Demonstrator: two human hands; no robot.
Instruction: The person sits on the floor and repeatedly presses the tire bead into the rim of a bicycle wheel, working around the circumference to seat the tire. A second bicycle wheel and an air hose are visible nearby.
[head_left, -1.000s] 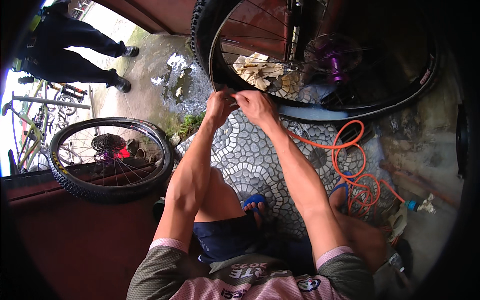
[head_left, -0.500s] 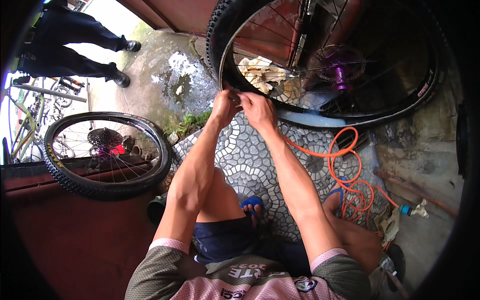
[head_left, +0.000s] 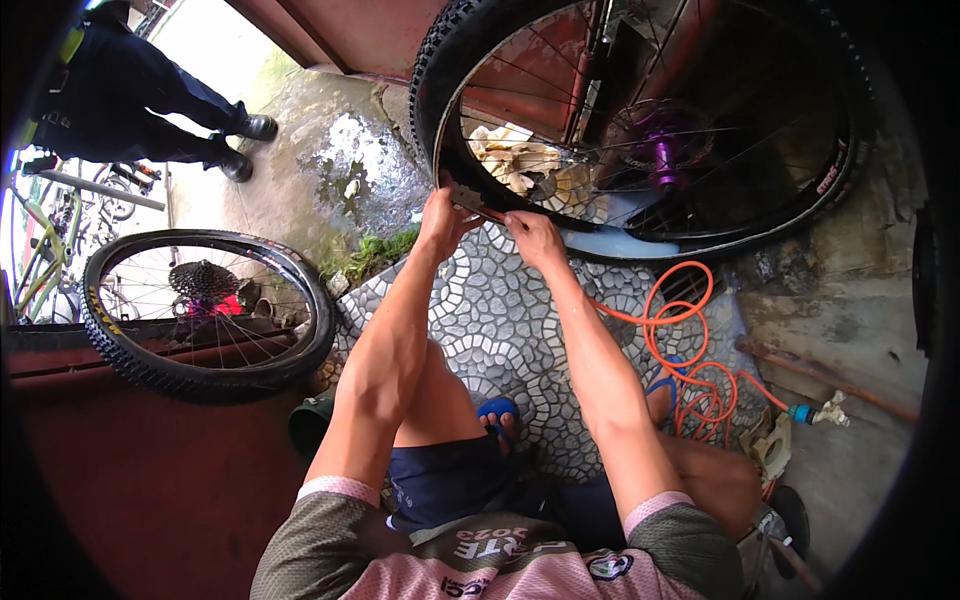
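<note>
In front of me a large bicycle wheel with a purple hub [head_left: 662, 160] stands tilted, its black tyre [head_left: 428, 110] partly off the rim. Whitish liquid [head_left: 620, 242] lies along the inside of the tyre's lower part. At the near left of the wheel, my left hand [head_left: 440, 222] is closed on the tyre's edge. My right hand [head_left: 537, 240] pinches the same edge a little farther right. A thin brownish strip [head_left: 478, 206] shows between the hands; whether it is tyre edge or a separate piece, I cannot tell.
Another wheel with a cassette [head_left: 205, 280] lies at the left by a red panel [head_left: 150, 480]. An orange hose [head_left: 690, 345] coils on the pebble-patterned floor [head_left: 490, 310] at right. A person's dark trousers [head_left: 140, 90] and several bicycles [head_left: 50, 240] are far left.
My hands, close together before, are now apart: the right one has moved right and slightly down, baring the strip. The big wheel sits slightly farther left in view.
</note>
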